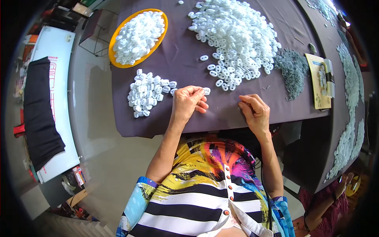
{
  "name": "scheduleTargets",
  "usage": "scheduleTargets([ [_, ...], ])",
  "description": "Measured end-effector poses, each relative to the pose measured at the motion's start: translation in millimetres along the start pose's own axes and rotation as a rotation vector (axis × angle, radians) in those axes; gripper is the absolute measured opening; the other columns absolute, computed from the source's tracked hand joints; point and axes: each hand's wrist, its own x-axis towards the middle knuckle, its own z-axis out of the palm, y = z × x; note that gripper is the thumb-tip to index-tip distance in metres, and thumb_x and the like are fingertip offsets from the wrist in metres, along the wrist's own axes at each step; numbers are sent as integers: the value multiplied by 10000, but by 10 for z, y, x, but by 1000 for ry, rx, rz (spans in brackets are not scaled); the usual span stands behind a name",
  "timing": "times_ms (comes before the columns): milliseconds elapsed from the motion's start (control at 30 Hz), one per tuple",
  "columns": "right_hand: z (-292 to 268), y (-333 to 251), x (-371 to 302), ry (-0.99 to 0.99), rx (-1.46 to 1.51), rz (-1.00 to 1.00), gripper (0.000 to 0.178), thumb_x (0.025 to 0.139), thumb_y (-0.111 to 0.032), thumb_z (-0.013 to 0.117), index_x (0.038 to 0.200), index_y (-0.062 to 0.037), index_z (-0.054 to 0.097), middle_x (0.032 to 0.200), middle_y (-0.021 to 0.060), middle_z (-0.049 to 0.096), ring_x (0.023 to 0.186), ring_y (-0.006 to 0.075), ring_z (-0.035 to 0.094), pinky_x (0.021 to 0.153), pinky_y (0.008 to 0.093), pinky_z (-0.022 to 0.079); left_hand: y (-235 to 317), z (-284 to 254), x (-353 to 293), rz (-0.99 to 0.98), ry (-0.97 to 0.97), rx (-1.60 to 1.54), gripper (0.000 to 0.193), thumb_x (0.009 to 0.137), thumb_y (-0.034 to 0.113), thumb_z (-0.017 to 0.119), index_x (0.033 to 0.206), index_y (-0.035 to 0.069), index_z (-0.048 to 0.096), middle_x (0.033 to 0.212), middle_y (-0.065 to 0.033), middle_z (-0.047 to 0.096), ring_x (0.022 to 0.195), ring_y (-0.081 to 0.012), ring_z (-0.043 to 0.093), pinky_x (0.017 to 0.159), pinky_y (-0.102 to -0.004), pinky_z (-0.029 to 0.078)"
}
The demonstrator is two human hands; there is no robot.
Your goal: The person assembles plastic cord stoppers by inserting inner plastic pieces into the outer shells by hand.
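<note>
The left hand (187, 102) pinched a small white oval plastic piece (207, 91) in its fingers above the dark purple tabletop (181, 59), beside a small pile of white pieces (148, 93). The right hand (254, 112), fingers curled together, rested nearby, below the large white heap (237, 35) and grey metal clips (293, 71).

Bare cloth (221, 110) between white-piece heaps (147, 93)

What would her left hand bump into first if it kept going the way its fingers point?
The left hand already pinches a small white plastic piece. Its fingers point up and right, so further on it would probably meet the loose edge of the big white pile, though depth is unclear.
</note>
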Motion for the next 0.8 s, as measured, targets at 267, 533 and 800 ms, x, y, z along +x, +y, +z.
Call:
scheduleTargets([
  [267,25,-5,5,-4,-34,-18,129,764,23,618,892,11,622,773,67,598,645,106,563,581,218,436,-27,-515,-119,23,144,251,157,828,113,605,792,-35,640,608,-66,598,458,-118,591,376,-218,467],
  [533,53,5,-27,-16,-36,-5,109,783,21,601,890,20,619,769,53,595,637,83,544,576,209,428,27,-669,-225,-8,263,304,163,829,137,626,823,-26,636,639,-67,596,469,-108,578,375,-205,452],
  [800,56,-38,4,-18,-49,-1,115,786,29,594,897,20,622,766,45,592,630,75,532,570,204,420,-51,-724,-293,28,305,322,137,831,134,622,785,5,631,614,-31,575,439,-68,530,369,-181,412],
])
